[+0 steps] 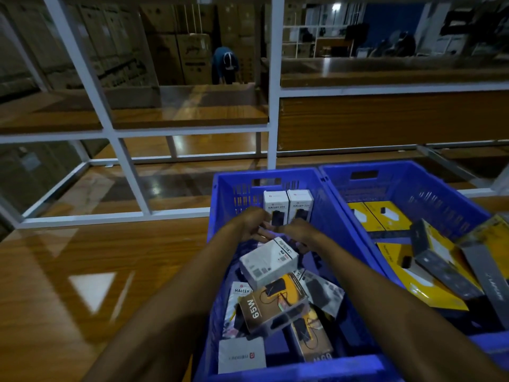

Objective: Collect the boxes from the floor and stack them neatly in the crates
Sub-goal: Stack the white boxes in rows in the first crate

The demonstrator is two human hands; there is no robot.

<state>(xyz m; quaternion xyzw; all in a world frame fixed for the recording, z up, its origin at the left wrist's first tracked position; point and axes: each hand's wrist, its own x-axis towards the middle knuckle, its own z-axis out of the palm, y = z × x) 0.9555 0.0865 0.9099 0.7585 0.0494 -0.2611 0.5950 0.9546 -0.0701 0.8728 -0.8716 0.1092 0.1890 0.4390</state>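
Reaching into the left blue crate [217,205], the person's two bare arms meet over its far half. The left hand [252,223] and right hand [296,232] sit close together in front of two white boxes [287,206] standing upright side by side against the far wall. Something pale shows between the fingers, but whether either hand is closed on it cannot be told. Just near of the hands a white box [268,261] lies tilted on a loose heap, and below it rests a brown and yellow box [271,304] marked 65W, with more boxes jumbled under and around it. A flat white box [241,355] leans at the near left corner. The right blue crate [399,177], touching the first, holds yellow boxes [385,216] laid flat and dark grey boxes [440,267] tilted across them. Both crates stand on a glossy wooden surface [96,271].
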